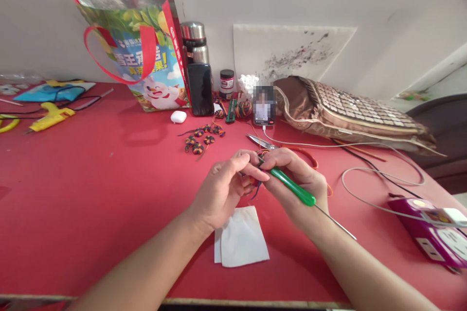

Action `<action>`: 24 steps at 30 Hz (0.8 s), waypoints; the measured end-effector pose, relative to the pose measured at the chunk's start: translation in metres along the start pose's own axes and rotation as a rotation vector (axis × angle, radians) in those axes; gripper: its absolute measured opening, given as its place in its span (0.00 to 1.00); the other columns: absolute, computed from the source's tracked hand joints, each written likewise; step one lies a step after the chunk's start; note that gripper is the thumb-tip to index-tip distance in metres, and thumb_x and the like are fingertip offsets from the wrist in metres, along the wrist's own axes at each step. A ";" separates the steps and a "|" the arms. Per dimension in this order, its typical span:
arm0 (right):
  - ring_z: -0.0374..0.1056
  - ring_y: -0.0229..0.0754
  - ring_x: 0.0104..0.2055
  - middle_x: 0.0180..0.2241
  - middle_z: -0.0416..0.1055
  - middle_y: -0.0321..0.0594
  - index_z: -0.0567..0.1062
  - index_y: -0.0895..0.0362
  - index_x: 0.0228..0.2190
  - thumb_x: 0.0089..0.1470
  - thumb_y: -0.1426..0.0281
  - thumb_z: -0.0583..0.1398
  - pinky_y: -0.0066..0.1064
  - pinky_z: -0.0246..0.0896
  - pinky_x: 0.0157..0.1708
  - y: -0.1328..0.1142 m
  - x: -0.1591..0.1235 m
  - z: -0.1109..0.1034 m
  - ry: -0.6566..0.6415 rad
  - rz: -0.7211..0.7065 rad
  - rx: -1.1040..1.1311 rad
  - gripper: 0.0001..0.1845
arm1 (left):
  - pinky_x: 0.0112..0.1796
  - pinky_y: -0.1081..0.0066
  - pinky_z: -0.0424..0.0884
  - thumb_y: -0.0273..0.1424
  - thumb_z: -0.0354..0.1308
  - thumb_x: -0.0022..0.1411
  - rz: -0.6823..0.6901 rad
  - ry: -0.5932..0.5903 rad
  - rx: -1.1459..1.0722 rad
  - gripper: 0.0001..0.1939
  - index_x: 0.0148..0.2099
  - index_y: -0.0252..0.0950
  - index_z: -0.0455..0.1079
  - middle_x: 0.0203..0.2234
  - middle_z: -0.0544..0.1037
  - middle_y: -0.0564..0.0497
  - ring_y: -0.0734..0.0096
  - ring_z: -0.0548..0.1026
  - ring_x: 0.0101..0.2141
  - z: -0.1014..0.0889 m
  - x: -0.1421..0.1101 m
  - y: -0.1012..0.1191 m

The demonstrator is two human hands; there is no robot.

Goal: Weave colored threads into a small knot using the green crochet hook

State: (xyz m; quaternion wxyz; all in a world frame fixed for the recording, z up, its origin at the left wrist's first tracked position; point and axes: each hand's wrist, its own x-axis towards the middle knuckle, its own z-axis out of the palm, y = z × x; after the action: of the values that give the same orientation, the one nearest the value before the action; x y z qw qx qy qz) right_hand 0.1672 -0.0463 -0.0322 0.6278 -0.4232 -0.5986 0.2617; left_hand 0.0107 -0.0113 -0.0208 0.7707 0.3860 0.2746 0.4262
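My right hand (297,180) is closed around a crochet hook with a green handle (294,186); its thin metal end sticks out toward my right wrist. Facing it, my left hand (233,180) pinches a small multicolored crochet piece (255,182), mostly hidden by the fingers. The hook's working tip meets the piece between both hands. A dark strand of yarn hangs below. Beyond my hands lie several small round crocheted pieces (198,148) in dark, orange and red yarn. Scissors (260,142) with orange handles lie just behind my right hand.
Folded white tissue (244,238) lies below my hands. Behind stand a shopping bag (153,58), a dark phone (200,90), a lit phone (264,107) on a cable and a yarn ball (243,109). A purple power strip (430,233) sits right, a yellow glue gun (53,116) left.
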 end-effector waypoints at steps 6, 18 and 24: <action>0.74 0.39 0.31 0.32 0.78 0.36 0.79 0.52 0.32 0.56 0.76 0.69 0.30 0.72 0.31 -0.004 0.003 -0.005 0.010 0.183 0.007 0.07 | 0.32 0.72 0.71 0.39 0.74 0.63 0.292 -0.096 0.379 0.09 0.45 0.49 0.89 0.44 0.68 0.50 0.81 0.66 0.29 -0.008 -0.001 0.005; 0.74 0.37 0.30 0.31 0.79 0.35 0.81 0.53 0.33 0.57 0.72 0.69 0.29 0.72 0.32 -0.003 0.003 -0.004 0.068 0.253 -0.002 0.03 | 0.28 0.76 0.73 0.24 0.69 0.64 0.590 0.063 0.659 0.06 0.41 0.38 0.86 0.38 0.82 0.50 0.79 0.75 0.28 -0.001 0.000 0.004; 0.73 0.36 0.32 0.33 0.78 0.35 0.81 0.53 0.34 0.59 0.74 0.68 0.28 0.71 0.32 -0.008 0.003 -0.003 0.046 0.183 0.001 0.04 | 0.28 0.76 0.70 0.28 0.69 0.64 0.377 0.114 0.493 0.02 0.39 0.38 0.85 0.34 0.82 0.50 0.78 0.73 0.27 0.000 -0.001 0.006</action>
State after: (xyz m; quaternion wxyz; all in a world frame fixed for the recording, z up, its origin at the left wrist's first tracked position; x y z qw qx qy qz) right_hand 0.1691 -0.0479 -0.0237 0.6152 -0.4815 -0.5427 0.3085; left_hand 0.0078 -0.0103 -0.0161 0.5446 0.5809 0.3361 0.5031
